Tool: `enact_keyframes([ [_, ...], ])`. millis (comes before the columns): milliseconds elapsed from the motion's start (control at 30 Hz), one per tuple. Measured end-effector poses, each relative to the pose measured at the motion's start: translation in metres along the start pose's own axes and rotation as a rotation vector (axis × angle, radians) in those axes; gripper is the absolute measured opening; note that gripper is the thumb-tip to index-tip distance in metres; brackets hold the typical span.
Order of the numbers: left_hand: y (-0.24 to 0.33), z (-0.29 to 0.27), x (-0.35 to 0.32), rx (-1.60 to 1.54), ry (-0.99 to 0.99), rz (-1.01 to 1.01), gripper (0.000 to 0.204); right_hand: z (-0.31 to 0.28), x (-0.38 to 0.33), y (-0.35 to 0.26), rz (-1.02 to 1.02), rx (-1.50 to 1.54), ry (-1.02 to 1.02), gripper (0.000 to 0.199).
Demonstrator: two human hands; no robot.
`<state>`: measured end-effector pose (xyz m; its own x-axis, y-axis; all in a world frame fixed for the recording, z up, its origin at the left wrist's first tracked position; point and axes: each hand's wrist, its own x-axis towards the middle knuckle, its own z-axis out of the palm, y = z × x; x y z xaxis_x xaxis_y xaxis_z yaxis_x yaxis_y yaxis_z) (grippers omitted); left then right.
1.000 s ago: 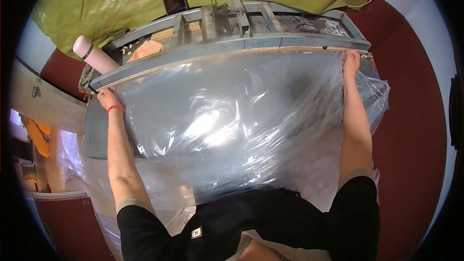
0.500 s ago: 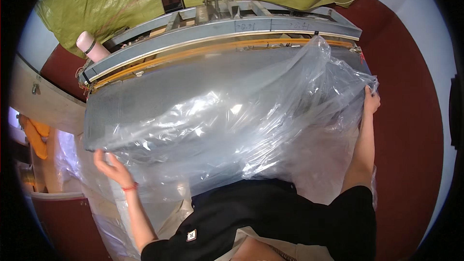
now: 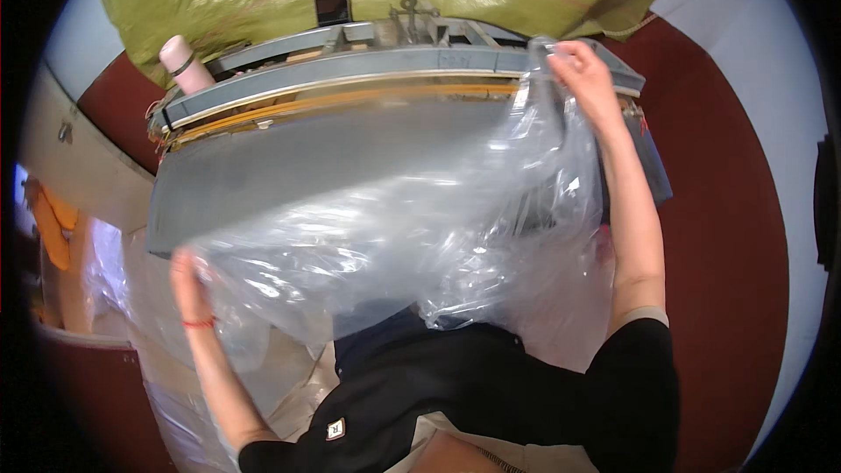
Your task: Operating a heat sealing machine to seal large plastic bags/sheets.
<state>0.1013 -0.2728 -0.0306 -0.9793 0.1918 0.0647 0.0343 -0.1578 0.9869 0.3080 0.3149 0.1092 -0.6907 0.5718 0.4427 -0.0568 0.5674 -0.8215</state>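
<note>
Plastic sheet [image 3: 394,228], clear and crumpled, drapes over the grey machine bed [image 3: 289,166], long axis running from near-left corner to far-right corner. Right hand [image 3: 585,79] pinches its raised far-right end; left hand [image 3: 186,276] grips the low near-left edge.

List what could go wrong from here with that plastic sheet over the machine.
The clear plastic sheet is gripped only at its edges by the left hand and the raised right hand, so it might slip free. It drapes over the grey machine's metal edge and could snag or tear. The pink bottle near the corner could get knocked.
</note>
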Motion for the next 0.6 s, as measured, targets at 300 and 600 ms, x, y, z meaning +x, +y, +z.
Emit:
enact_keyframes([
  [300, 0.137, 0.123, 0.005, 0.502, -0.073, 0.677, 0.035, 0.102, -0.017, -0.117, -0.135, 0.130, -0.447, 0.014],
  [600, 0.131, 0.265, 0.019, 0.462, -0.561, 0.532, 0.020, 0.120, -0.033, -0.142, -0.273, -0.020, -0.523, 0.012],
])
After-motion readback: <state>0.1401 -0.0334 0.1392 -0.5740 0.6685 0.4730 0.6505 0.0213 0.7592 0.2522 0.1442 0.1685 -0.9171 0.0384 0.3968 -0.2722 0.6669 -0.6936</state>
